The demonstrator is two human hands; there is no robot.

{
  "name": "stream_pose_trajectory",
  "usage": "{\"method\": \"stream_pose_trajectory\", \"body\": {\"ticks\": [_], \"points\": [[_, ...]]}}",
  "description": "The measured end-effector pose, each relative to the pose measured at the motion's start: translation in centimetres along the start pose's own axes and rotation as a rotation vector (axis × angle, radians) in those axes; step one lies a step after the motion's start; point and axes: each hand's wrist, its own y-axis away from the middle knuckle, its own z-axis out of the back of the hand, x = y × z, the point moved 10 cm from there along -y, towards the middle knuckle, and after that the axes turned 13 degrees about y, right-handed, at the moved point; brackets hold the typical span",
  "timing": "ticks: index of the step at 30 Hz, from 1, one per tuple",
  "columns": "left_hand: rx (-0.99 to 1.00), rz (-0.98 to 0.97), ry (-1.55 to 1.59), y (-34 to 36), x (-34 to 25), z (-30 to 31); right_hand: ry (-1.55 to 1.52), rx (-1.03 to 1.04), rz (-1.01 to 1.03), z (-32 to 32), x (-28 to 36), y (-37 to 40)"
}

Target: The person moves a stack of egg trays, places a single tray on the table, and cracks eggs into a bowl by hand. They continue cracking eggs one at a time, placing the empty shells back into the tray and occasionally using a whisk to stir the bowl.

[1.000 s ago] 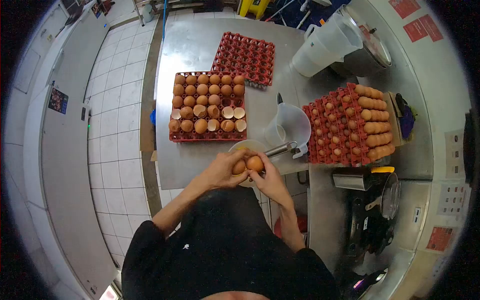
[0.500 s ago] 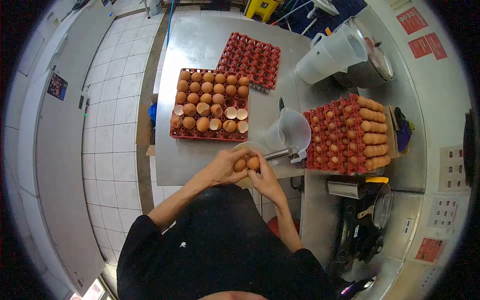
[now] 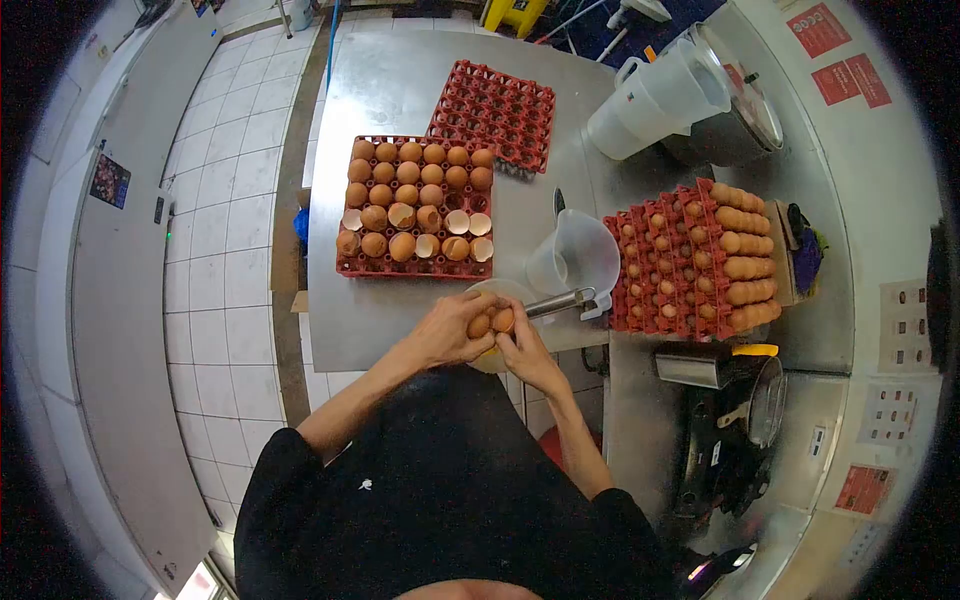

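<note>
Both hands meet over a clear bowl (image 3: 484, 362) at the table's front edge. My left hand (image 3: 447, 332) has its fingers wrapped round a brown egg (image 3: 480, 325). Right beside it, my right hand (image 3: 528, 354) grips another brown egg (image 3: 503, 320). Some yellow shows in the bowl beneath them. A metal utensil handle (image 3: 556, 303) rests across the bowl's right side, its other end hidden. Behind my hands is a red tray (image 3: 415, 268) with rows of brown eggs and several broken shells (image 3: 457, 222).
An empty red tray (image 3: 493, 115) lies behind the egg tray. A clear jug (image 3: 585, 252) stands right of the bowl, with stacked egg trays (image 3: 690, 262) beyond it. Large translucent jugs (image 3: 655, 105) stand at the back right, and a strainer (image 3: 767, 402) lies at the lower right.
The two eggs are still in my hands, slightly shifted. The view has moved a little, and more of the bowl shows around my fingers.
</note>
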Motion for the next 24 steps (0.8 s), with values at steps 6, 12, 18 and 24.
{"method": "stream_pose_trajectory", "body": {"ticks": [6, 12, 18, 24], "points": [[0.003, 0.006, -0.015, 0.0, -0.1, 0.0, -0.017, 0.015, -0.040, -0.2, -0.1, 0.2], [0.059, -0.016, -0.017, -0.4, -0.9, 0.1, -0.005, 0.049, -0.073, 0.6, 0.2, 0.3], [0.163, -0.089, -0.063, -0.1, -1.8, 0.0, 0.334, 0.050, -0.012, 3.1, 3.8, 1.8], [0.183, -0.140, -0.088, 0.1, -2.3, 0.1, 0.496, 0.049, 0.028, 3.9, 6.0, 2.1]]}}
